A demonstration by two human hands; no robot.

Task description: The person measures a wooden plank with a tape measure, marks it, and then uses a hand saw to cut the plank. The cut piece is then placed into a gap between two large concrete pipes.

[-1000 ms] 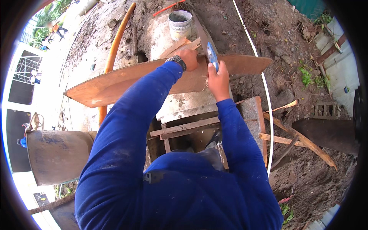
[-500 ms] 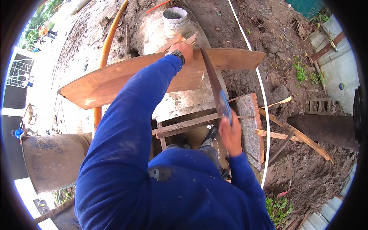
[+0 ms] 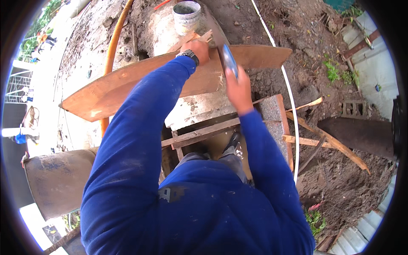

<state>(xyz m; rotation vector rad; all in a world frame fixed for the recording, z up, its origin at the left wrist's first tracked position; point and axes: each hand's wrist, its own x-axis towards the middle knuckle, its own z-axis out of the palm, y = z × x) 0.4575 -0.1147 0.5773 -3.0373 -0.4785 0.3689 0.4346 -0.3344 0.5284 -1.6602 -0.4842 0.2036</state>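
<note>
A long brown wooden board (image 3: 123, 87) lies across in front of me, with a sawn line and splinters near its middle. My left hand (image 3: 199, 50), with a watch at the wrist, is closed over the board's far edge, just left of the cut. Beside those fingers are some split wood scraps (image 3: 205, 37). My right hand (image 3: 239, 91) is closed around the blue handle of a handsaw (image 3: 230, 60). Its blade crosses the board at the cut and points away from me, blurred by motion.
A stained bucket (image 3: 186, 19) stands on the concrete beyond the board. An orange pipe (image 3: 114, 44) and a white hose (image 3: 290, 93) run along either side. A wooden frame (image 3: 208, 135) crosses a muddy pit at my feet. Loose timber (image 3: 331, 142) lies right, a rusty drum (image 3: 61, 178) left.
My right hand has pushed the saw forward, away from my body, so its handle is now close to the board. The left hand keeps its place on the board.
</note>
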